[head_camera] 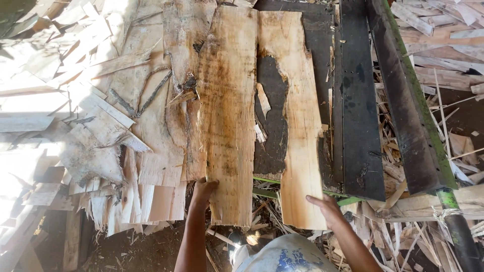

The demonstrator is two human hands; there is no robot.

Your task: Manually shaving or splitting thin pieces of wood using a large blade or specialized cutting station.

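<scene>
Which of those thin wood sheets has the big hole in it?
The veneer sheet under the right hand, rightmost of the pale sheets. A long dark gap runs along its left edge; the stained sheet by the left hand is whole.
</scene>
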